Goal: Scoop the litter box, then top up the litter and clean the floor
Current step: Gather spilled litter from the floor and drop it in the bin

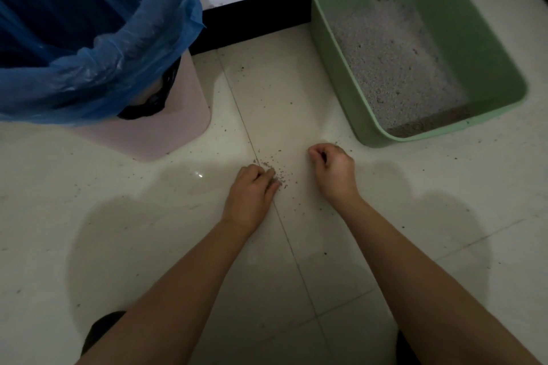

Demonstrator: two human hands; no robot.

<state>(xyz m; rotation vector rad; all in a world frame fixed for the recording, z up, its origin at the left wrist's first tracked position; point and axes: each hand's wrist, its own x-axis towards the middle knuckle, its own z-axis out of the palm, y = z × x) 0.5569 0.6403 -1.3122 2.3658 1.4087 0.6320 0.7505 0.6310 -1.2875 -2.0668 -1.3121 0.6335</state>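
A green litter box (pixel 486 47) with grey litter (pixel 394 65) inside stands on the pale tiled floor at the upper right. Spilled litter grains (pixel 274 161) lie on the tiles between my hands. My left hand (pixel 252 190) rests on the floor with its fingertips in the small pile of grains. A little to the right, my right hand (pixel 333 167) hovers low over the floor with its fingers curled into a loose fist; what it holds, if anything, is hidden.
A pink bin (pixel 175 124) lined with a blue plastic bag (pixel 98 68) stands at the upper left. A black baseboard (pixel 255 24) runs along the white wall behind. Stray grains dot the floor (pixel 148 231) all around.
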